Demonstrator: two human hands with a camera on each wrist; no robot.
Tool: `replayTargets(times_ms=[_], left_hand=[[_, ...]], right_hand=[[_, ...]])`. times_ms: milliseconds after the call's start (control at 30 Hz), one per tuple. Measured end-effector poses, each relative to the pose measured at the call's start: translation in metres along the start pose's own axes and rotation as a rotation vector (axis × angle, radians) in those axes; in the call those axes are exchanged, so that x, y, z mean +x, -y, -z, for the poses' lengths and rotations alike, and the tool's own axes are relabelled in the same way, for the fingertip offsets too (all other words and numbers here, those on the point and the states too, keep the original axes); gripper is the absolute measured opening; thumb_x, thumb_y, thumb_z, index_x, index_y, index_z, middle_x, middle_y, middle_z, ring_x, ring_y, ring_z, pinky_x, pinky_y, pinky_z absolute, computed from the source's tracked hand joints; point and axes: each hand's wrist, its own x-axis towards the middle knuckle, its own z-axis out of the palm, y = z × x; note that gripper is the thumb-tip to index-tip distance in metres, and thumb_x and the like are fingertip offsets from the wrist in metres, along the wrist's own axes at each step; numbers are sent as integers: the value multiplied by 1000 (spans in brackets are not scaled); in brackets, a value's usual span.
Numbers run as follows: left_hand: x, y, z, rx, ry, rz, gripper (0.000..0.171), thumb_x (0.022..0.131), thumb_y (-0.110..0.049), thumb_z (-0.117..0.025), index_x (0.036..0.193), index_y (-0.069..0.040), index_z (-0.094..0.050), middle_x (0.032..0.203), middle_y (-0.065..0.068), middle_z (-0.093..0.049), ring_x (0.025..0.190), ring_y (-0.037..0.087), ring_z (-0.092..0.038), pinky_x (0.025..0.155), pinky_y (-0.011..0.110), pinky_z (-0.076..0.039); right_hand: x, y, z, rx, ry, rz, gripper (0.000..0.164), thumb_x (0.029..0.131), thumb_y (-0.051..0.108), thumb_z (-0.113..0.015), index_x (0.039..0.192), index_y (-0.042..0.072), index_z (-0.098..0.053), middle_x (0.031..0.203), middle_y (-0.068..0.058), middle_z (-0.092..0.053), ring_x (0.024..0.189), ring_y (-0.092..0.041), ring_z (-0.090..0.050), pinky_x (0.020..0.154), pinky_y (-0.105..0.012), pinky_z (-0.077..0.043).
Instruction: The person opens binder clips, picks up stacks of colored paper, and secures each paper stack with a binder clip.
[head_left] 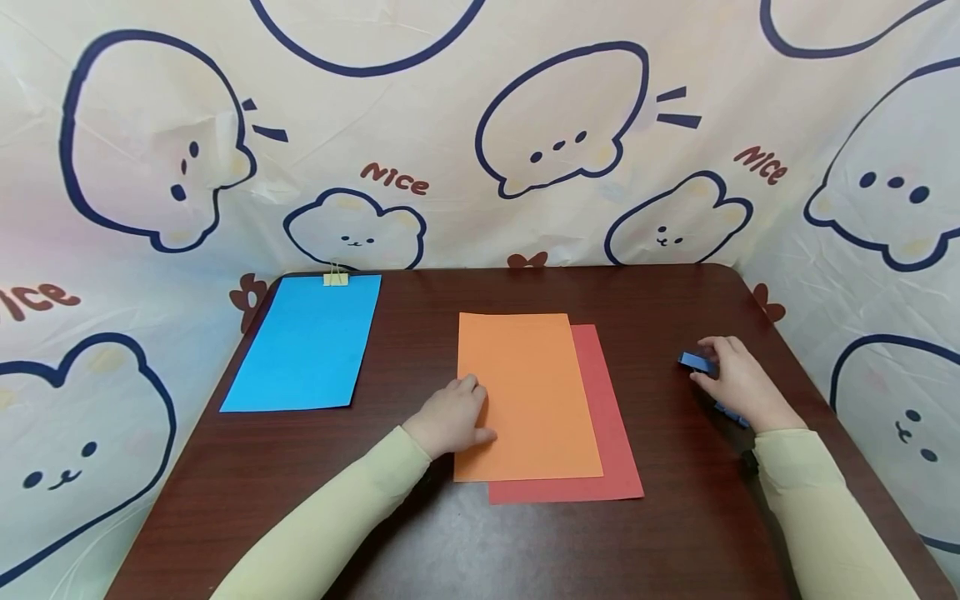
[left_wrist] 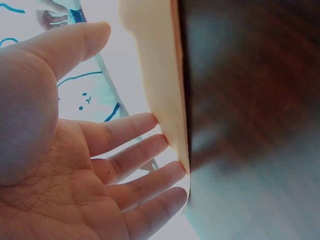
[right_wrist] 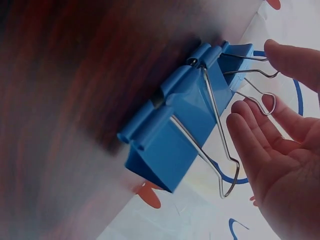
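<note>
An orange paper sheet (head_left: 525, 392) lies over a red sheet (head_left: 611, 425), whose right and lower edges stick out. At the orange sheet's left edge is my left hand (head_left: 448, 417), its fingers fairly straight and the thumb reaching over the paper. In the left wrist view, the fingertips (left_wrist: 177, 172) meet the paper's edge. My right hand (head_left: 738, 379) has thumb and fingers about the wire handles of a blue binder clip (right_wrist: 236, 62). A second blue binder clip (right_wrist: 170, 135) rests beside it, partly hidden under the right hand in the head view.
At the back left of the dark wooden table (head_left: 420, 533) lies a blue sheet (head_left: 303, 346) with a small yellow binder clip (head_left: 336, 279) on its far edge. A cartoon-printed curtain (head_left: 450, 125) borders the table's back and sides.
</note>
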Motion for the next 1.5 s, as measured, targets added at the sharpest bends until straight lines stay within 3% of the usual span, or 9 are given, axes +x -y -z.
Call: replayTargets(times_ms=[333,567,733,933,1133,1500], left_hand=[[10,3,10,-73,36,29,53,93,-46,-75,120,0,-69,113,11,-61,93,26,-60,85,38,-56],[19,9,18,-126,-1,62,44,95,-42,-74,114,-2,-71,108,10,-63,92,26,-61,85,38,-55],[28,18,24,-155,-50,155,40,96,-39,-74,111,-3,-70,106,11,-64,88,25,-63,85,39,-56],[38,27,32,-223,-91,255,37,98,-36,-72,106,-1,-64,99,12,-61,77,22,-57,75,36,-54],[48,34,33,-267,-93,311,50,99,-38,-69,121,6,-58,104,15,-60,79,24,-60,77,38,-56],[62,40,27,-306,-72,375,72,100,-41,-68,141,13,-43,132,29,-54,101,36,-63,91,44,-55]], right_hand=[[1,-2,-1,-3,-13,8,61,93,10,-73,139,-16,-42,126,-36,-48,113,-51,-54,99,-67,-46],[0,-1,-1,-11,-41,2,59,94,14,-73,137,-15,-45,125,-34,-50,111,-50,-55,97,-66,-47],[0,3,0,-4,-68,-6,58,95,17,-73,136,-14,-46,124,-33,-50,110,-48,-56,95,-65,-48],[2,11,2,26,-63,-48,56,96,20,-72,136,-11,-46,124,-30,-50,109,-45,-56,96,-65,-48],[4,16,-1,36,-80,-38,53,95,21,-72,132,-10,-50,119,-27,-53,105,-42,-58,93,-62,-50],[6,27,-4,48,-85,-54,55,96,25,-73,134,-7,-51,121,-27,-55,106,-40,-59,95,-62,-52]])
